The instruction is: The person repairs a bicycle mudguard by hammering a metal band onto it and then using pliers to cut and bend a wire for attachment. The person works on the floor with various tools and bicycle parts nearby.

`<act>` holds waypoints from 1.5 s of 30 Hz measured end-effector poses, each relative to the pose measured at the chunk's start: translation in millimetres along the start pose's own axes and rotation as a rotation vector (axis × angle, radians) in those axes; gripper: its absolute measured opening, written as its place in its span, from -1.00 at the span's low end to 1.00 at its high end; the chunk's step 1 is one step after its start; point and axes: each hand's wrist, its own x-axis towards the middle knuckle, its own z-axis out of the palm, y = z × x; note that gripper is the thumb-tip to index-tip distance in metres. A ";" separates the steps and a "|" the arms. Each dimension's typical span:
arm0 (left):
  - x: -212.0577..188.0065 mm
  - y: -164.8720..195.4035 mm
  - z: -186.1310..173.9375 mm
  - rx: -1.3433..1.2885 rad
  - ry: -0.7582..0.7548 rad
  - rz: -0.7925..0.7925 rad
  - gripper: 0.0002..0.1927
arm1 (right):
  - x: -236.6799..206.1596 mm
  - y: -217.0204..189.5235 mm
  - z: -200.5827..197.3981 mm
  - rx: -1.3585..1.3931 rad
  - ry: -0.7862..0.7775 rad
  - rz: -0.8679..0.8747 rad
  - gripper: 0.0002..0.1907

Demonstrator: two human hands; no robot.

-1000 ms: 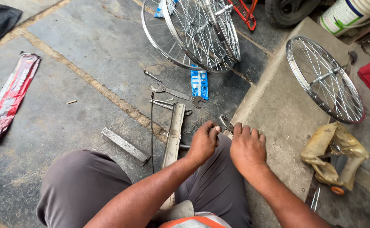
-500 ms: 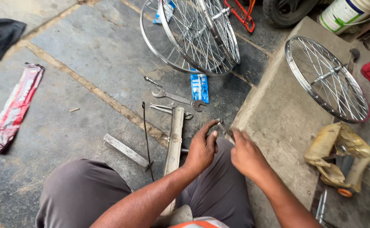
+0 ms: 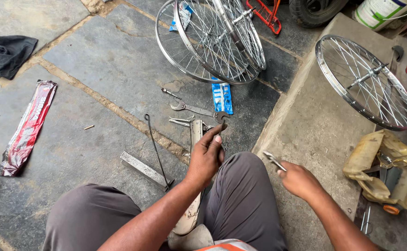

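The person sits on the ground with knees up, and the work looks only partly done, I think, because tools and bike wheels lie loose all around. The left hand is closed around a small dark tool; its tip pokes out past the fingers, just beside the double-ended spanner on the floor. The right hand is closed on a thin silvery tool that sticks up and left from the fist; it is a bit blurry, so I cannot tell just what kind it is. No wheel is in either hand. Two spoked wheels lean together well beyond the spanner, and a third wheel lies flat on the raised concrete step to the right of it. A blue packet lies touching the spanner's far end. A long pale metal piece runs from near the spanner down between the knees. A flat metal bar and a thin black rod lie left of that. The floor is grey stone slabs, dusty and stained, like an outdoor bike repair spot. Far left of the spanner lie a red wrapper and a black cloth. Right of the step sits a dirty yellow bag.
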 end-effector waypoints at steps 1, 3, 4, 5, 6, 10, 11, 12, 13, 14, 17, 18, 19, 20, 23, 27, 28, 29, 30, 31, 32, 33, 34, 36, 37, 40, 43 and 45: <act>-2.1 1.2 -2.0 -0.006 0.001 0.006 -0.59 | 10.8 17.3 13.1 0.005 0.016 0.029 -0.59; -3.5 4.6 -7.3 -0.009 -0.016 0.013 -0.64 | 24.6 46.1 39.0 0.049 0.032 0.113 -0.57; -5.0 5.2 -9.7 -0.012 -0.021 0.010 -0.66 | 25.5 56.9 50.3 0.070 0.010 0.160 -0.56; -6.7 5.1 -11.8 -0.030 -0.025 0.001 -0.67 | 25.0 63.5 58.0 0.077 -0.050 0.205 -0.54; -6.2 5.3 -13.3 -0.048 -0.032 -0.002 -0.69 | 21.3 65.9 62.5 0.099 -0.155 0.282 -0.54; -2.4 2.8 -15.0 -0.069 -0.033 -0.015 -0.71 | 1.4 23.3 40.6 -0.085 0.272 -0.023 -0.34; -2.0 1.7 -14.3 -0.072 -0.034 0.008 -0.71 | -0.9 1.5 25.4 0.015 0.367 -0.128 -0.37; -1.3 1.0 -14.0 -0.072 -0.038 0.030 -0.71 | -6.9 -21.4 10.9 0.196 0.308 -0.150 -0.44; -0.8 0.4 -13.2 -0.069 -0.047 0.056 -0.71 | -13.0 -43.6 -5.7 0.379 0.253 -0.173 -0.51; -0.7 -0.1 -13.1 -0.068 -0.038 0.047 -0.72 | -19.8 -63.6 -23.7 0.436 0.340 -0.334 -0.57; -3.5 -2.0 -14.7 -0.080 -0.025 0.013 -0.72 | -41.5 -119.2 -67.5 0.566 0.510 -0.692 -0.65; -4.6 -2.6 -15.9 -0.085 -0.029 0.019 -0.73 | -45.7 -136.2 -80.3 0.627 0.484 -0.684 -0.66; -5.6 -2.7 -18.4 -0.091 -0.029 0.028 -0.73 | -48.4 -153.1 -91.1 0.686 0.455 -0.681 -0.66; -7.6 -3.7 -19.7 -0.102 -0.029 0.040 -0.74 | -52.9 -167.0 -97.0 0.745 0.415 -0.680 -0.66; -11.4 -5.5 -23.0 -0.096 -0.007 0.050 -0.76 | -57.4 -201.9 -102.7 0.997 0.222 -0.817 -0.66; -12.5 -1.9 -33.0 0.215 0.050 0.089 -0.69 | -54.5 -215.5 -93.0 0.907 0.256 -0.524 -0.73; -10.4 0.1 -37.6 0.347 0.070 0.127 -0.66 | -52.0 -213.5 -90.9 0.979 0.230 -0.554 -0.75; -4.2 4.7 -48.3 0.599 0.283 0.272 -0.65 | -48.8 -210.8 -89.1 1.054 0.203 -0.577 -0.76; 1.1 8.9 -62.3 0.849 0.493 0.409 -0.65 | -46.1 -206.7 -86.4 1.121 0.175 -0.595 -0.77; 5.6 12.1 -79.3 0.865 0.612 0.448 -0.65 | -42.5 -202.2 -84.3 1.187 0.149 -0.613 -0.79; 12.2 17.1 -101.7 0.880 0.736 0.487 -0.64 | -38.2 -198.9 -81.7 1.252 0.121 -0.636 -0.81; 19.9 19.4 -121.6 0.843 0.846 0.452 -0.59 | -34.4 -194.6 -78.2 1.249 0.128 -0.642 -0.81; 25.8 19.1 -139.5 0.807 0.953 0.415 -0.53 | -30.0 -190.2 -74.9 1.248 0.135 -0.646 -0.81; 31.7 9.8 -163.2 0.448 0.786 0.165 -0.53 | -19.8 -183.1 -65.4 1.261 0.154 -0.643 -0.80; 31.7 2.9 -168.0 0.269 0.702 0.048 -0.53 | -12.9 -180.4 -61.1 1.277 0.172 -0.641 -0.80; 23.1 -19.1 -156.7 0.070 0.419 -0.306 -0.53 | 12.3 -170.5 -50.0 1.296 0.201 -0.560 -0.78; 10.2 -17.1 -146.9 0.094 0.351 -0.136 -0.60 | 41.8 -161.6 -45.5 1.452 0.130 -0.455 -0.78; 1.1 -9.0 -147.0 0.044 0.253 -0.163 -0.60 | 53.2 -152.5 -41.8 1.522 0.092 -0.402 -0.79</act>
